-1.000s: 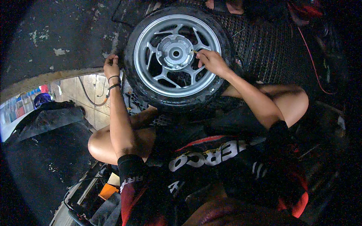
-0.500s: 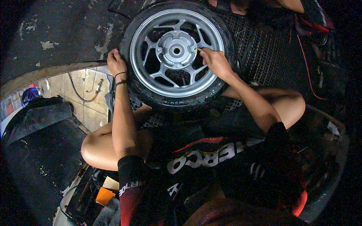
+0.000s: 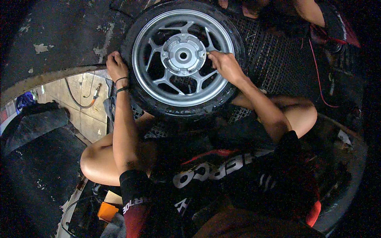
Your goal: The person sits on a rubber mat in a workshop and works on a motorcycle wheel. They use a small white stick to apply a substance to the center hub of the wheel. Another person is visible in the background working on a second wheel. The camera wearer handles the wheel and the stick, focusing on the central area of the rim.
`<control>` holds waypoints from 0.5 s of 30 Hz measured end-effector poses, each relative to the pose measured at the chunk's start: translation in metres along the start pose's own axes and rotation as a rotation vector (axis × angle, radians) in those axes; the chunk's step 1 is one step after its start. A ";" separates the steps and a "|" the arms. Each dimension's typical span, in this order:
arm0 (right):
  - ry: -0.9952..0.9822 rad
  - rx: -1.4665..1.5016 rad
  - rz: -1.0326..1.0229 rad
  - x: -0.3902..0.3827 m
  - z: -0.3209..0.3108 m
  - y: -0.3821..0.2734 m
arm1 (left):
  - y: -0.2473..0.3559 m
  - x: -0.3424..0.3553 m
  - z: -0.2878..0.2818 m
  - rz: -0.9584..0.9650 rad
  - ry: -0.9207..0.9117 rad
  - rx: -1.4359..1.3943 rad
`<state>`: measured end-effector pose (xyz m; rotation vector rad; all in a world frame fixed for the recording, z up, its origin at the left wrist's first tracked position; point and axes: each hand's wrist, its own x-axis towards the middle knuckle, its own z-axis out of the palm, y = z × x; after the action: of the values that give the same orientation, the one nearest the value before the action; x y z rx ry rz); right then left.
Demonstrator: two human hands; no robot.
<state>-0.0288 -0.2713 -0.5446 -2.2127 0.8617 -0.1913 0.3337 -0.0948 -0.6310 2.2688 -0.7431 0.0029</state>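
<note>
A motorcycle wheel lies flat before me, its silver rim (image 3: 183, 102) inside a black tyre (image 3: 158, 108). At its middle sits the round metal hub (image 3: 183, 55) with a dark centre hole. My right hand (image 3: 227, 66) reaches over the rim from the right. Its thumb and forefinger pinch a small, thin, yellowish piece (image 3: 208, 54) at the hub's right edge; its kind is too small to tell. Beside the tyre's left wall, my left hand (image 3: 116, 66) is closed with curled fingers. Whatever it may hold is hidden.
Under the wheel spreads a dark perforated mat (image 3: 285, 59). Another person's arm (image 3: 309, 12) shows at the top right, near a thin red cable (image 3: 316, 71). A hose with a metal fitting (image 3: 94, 97) lies on the tiles at left. An orange packet (image 3: 107, 211) sits lower left.
The whole view has shifted slightly, so the wheel appears a little further left. Both hands keep their places at the tyre and the hub. The other person's arm has moved slightly.
</note>
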 end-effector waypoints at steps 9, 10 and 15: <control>-0.089 0.049 0.035 0.001 -0.011 -0.005 | 0.002 -0.003 -0.004 0.033 0.043 -0.026; -0.072 0.040 0.027 0.001 -0.009 -0.005 | 0.007 -0.003 -0.004 0.024 0.038 -0.013; -0.053 0.038 0.054 0.001 -0.004 -0.010 | 0.016 -0.005 -0.007 0.025 0.041 0.040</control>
<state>-0.0250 -0.2693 -0.5351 -2.1473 0.8810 -0.1211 0.3224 -0.0965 -0.6162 2.2901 -0.7559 0.0767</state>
